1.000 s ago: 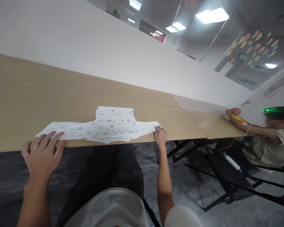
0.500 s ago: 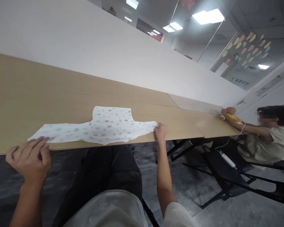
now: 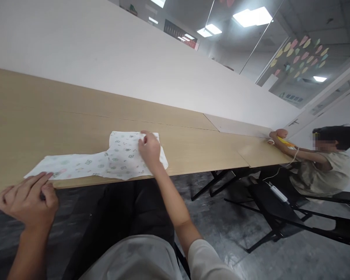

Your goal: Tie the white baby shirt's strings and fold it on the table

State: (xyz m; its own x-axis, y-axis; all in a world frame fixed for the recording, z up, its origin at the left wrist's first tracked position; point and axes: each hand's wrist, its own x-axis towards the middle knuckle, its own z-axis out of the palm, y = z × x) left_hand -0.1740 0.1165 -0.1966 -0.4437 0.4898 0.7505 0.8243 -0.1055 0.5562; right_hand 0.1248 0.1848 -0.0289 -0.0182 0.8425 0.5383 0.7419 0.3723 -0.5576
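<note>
A white baby shirt [image 3: 122,159] with small printed figures lies along the front edge of the table [image 3: 189,151]. Its left sleeve stretches out flat, while the right sleeve is folded inward over the body. My right hand [image 3: 151,149] is on the upper right of the body, fingers bent together on the folded-over sleeve; the hand partly hides the cloth there. At the far left, the fingers of my left hand [image 3: 29,198] rest on the end of the left sleeve, with the thumb apart from them below the table edge.
A white wall [image 3: 105,66] with glass above runs behind the table. To the right, a person [image 3: 323,167] sits handling a doll [image 3: 281,134] on the tabletop. A black folding chair [image 3: 277,206] with a white power strip [image 3: 279,193] on it stands nearby.
My right hand has moved left and up from the right cuff's place, bringing the right sleeve over the shirt's body. My left hand stays at the left sleeve. The view has shifted slightly.
</note>
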